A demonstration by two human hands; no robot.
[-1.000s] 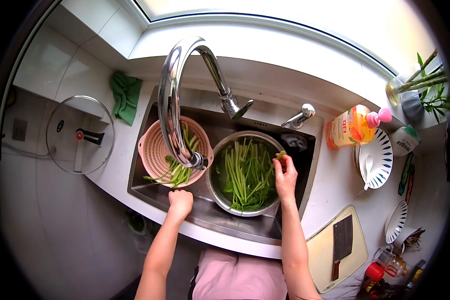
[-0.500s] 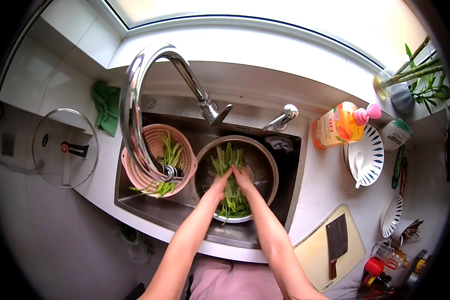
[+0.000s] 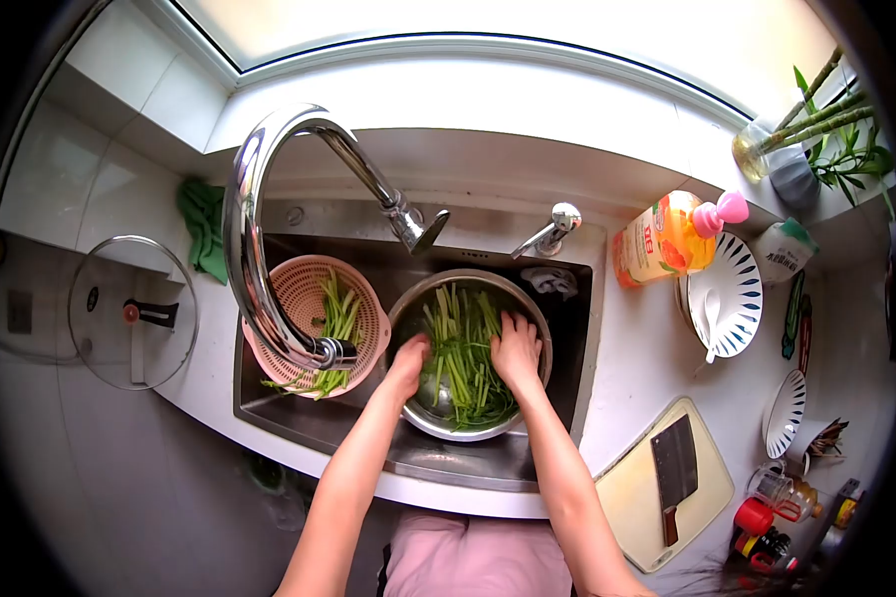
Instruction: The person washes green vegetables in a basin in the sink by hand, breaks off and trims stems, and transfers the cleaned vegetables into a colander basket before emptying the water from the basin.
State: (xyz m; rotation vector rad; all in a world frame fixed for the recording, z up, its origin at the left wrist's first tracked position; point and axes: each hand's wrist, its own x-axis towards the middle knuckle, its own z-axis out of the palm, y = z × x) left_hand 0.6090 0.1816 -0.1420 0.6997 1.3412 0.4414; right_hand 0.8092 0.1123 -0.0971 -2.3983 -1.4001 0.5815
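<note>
Green vegetable stalks (image 3: 460, 363) lie in water in a round metal bowl (image 3: 415, 419) inside the sink. My left hand (image 3: 409, 363) is at the bowl's left side, apart from the stalks, its fingers partly hidden and curled. On the right side of the bowl, my right hand (image 3: 515, 348) rests against the stalks with its fingers spread. Left of the bowl stands a pink colander (image 3: 294, 280) with more green stalks (image 3: 338, 323) in it, partly behind the faucet.
A chrome faucet (image 3: 247, 234) arches over the sink's left side. To the right are an orange soap bottle (image 3: 657, 244), bowls (image 3: 742, 298) and a cutting board (image 3: 627, 497) bearing a cleaver (image 3: 675, 463). A glass lid (image 3: 110, 343) and green cloth (image 3: 201, 229) are at left.
My hands have moved apart, the left to the bowl's left side and the right to its right. The stalks they held together now lie spread out in the bowl. The view has shifted slightly.
</note>
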